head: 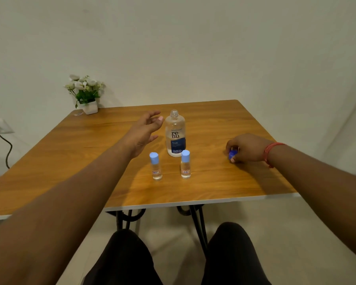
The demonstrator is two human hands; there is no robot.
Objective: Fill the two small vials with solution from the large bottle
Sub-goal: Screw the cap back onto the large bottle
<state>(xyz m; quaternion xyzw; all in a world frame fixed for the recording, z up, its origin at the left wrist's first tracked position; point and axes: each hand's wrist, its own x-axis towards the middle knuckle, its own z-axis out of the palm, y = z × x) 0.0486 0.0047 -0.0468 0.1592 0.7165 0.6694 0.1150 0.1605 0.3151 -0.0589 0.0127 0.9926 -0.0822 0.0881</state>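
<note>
The large clear bottle with a dark blue label stands uncapped in the middle of the wooden table. In front of it stand two small clear vials, one on the left and one on the right, both with light blue caps on. My left hand hovers open just left of the bottle, fingers spread, not touching it. My right hand rests on the table at the right, fingers closed on the bottle's dark blue cap.
A small white pot of white flowers stands at the table's far left corner. A wall socket with a black cable is at the left. The table's near edge runs just above my knees.
</note>
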